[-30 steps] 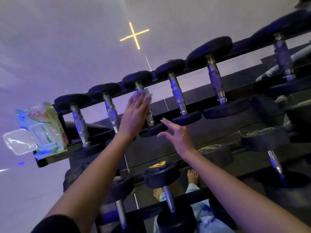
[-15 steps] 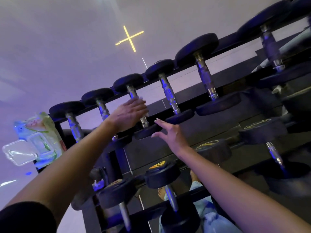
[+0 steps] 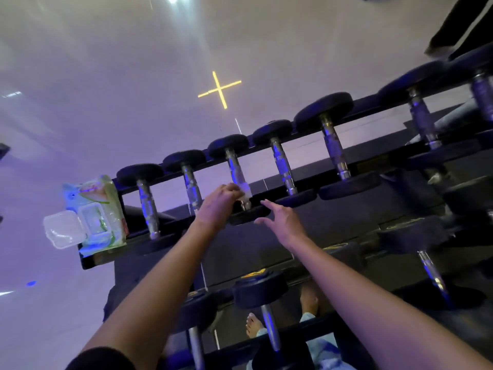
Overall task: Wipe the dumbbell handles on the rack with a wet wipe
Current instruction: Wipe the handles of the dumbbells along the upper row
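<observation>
Gripping the wet wipe [image 3: 245, 190] against the lower end of a dumbbell handle [image 3: 234, 166], the left hand [image 3: 217, 202] has its fingers curled round the bar, third from the left on the top tier of the rack [image 3: 369, 104]. Wrapping the wipe round the handle, not dabbing it, appears intended to clean the full circumference in one pass. The left forearm reaches up and forward, wrist roughly in line with it. The right hand [image 3: 281, 221] holds nothing: fingers spread and straight, palm turned toward the rack, just beside the near head [image 3: 248, 218] of the same dumbbell. Contact with that head cannot be confirmed; the pose suggests readiness to steady the weight against rolling. A wipe pack [image 3: 98, 209] lies at the left end of the top tier, lid [image 3: 62, 231] flipped open, presumably kept within reach for a fresh wipe. The neighbouring handle [image 3: 282, 166] to the right is judged the next due.
</observation>
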